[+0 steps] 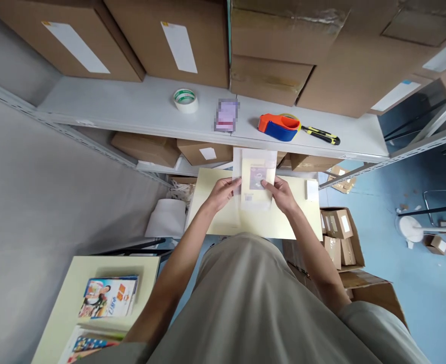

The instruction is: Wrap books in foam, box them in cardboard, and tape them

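My left hand (223, 192) and my right hand (281, 194) hold a clear plastic packet (256, 177) from both sides, above a pale yellow table (223, 212). The packet has a cream card inside with a small picture and a barcode label. My left fingers grip its left edge, my right fingers its right edge. A small white box (311, 190) lies on the table just right of my right hand.
A grey shelf (139, 108) ahead carries a tape roll (185, 99), a blurred card (226, 115), an orange-blue tape dispenser (279, 126) and a screwdriver (320, 134), below cardboard boxes. Colourful books (109, 297) lie on a second table at lower left. Open cartons (340, 237) stand on the blue floor.
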Demonstrator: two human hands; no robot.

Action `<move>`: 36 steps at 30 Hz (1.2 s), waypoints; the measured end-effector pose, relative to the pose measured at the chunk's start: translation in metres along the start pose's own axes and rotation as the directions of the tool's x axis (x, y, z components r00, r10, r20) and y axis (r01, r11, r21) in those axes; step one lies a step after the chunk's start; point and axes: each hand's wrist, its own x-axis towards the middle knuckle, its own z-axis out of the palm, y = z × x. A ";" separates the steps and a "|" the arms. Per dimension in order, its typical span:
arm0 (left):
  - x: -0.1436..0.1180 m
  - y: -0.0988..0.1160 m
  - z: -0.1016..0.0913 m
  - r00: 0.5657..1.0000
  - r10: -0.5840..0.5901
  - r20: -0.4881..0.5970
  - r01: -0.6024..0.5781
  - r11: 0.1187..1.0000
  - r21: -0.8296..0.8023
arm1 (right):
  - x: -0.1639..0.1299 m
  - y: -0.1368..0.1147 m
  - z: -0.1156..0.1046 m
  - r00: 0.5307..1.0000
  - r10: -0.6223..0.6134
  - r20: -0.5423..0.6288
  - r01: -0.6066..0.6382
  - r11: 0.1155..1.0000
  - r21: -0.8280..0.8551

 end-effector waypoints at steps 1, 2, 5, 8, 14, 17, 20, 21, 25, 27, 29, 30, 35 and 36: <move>-0.002 0.007 0.004 0.999 0.013 -0.030 -0.012 0.999 0.033 | 0.001 -0.002 0.004 1.000 -0.004 -0.008 0.004 1.000 0.003; -0.003 0.012 0.006 0.998 0.024 -0.060 -0.020 0.997 0.073 | 0.002 -0.003 0.007 1.000 0.001 -0.014 -0.001 1.000 0.007; -0.005 0.017 0.010 0.986 0.086 -0.143 -0.055 0.977 0.204 | 0.006 0.001 0.012 0.999 0.026 -0.027 -0.026 0.999 0.020; -0.003 0.013 0.012 0.963 0.175 -0.205 -0.115 0.955 0.275 | 0.010 0.006 0.010 0.998 0.056 -0.034 -0.056 0.998 0.012; -0.002 0.010 0.019 0.909 0.284 -0.304 -0.143 0.899 0.413 | 0.015 0.021 -0.004 0.984 -0.009 -0.178 -0.018 0.989 -0.147; -0.002 0.009 0.024 0.879 0.355 -0.317 -0.145 0.835 0.531 | 0.012 0.027 0.000 0.951 -0.126 -0.282 0.053 0.966 -0.251; -0.001 0.002 0.037 0.876 0.385 -0.291 -0.142 0.782 0.607 | 0.008 0.028 0.018 0.977 -0.080 -0.197 0.040 0.979 -0.199; 0.000 -0.002 0.043 0.878 0.390 -0.276 -0.133 0.754 0.643 | 0.006 0.027 0.025 0.984 -0.060 -0.165 0.031 0.985 -0.170; -0.002 -0.019 0.072 0.908 0.374 -0.186 -0.074 0.582 0.810 | 0.005 0.023 0.041 0.988 -0.080 -0.136 0.061 0.989 -0.138; -0.005 -0.024 0.083 0.934 0.339 -0.116 -0.092 0.540 0.837 | 0.009 0.023 0.035 0.978 -0.093 -0.186 0.064 0.986 -0.155; -0.008 -0.027 0.088 0.956 0.292 -0.042 -0.147 0.597 0.789 | 0.014 0.024 0.018 0.968 -0.071 -0.241 0.037 0.989 -0.145; -0.008 -0.028 0.087 0.963 0.269 -0.020 -0.169 0.659 0.733 | 0.017 0.025 0.008 0.967 -0.049 -0.250 0.019 0.992 -0.123; 0.011 -0.023 0.049 0.923 0.283 -0.261 -0.128 0.865 0.485 | 0.029 0.024 -0.038 0.987 0.073 -0.143 -0.067 0.997 0.044; 0.015 -0.022 0.041 0.919 0.255 -0.301 -0.100 0.889 0.447 | 0.030 0.023 -0.043 0.989 0.093 -0.115 -0.086 0.994 0.067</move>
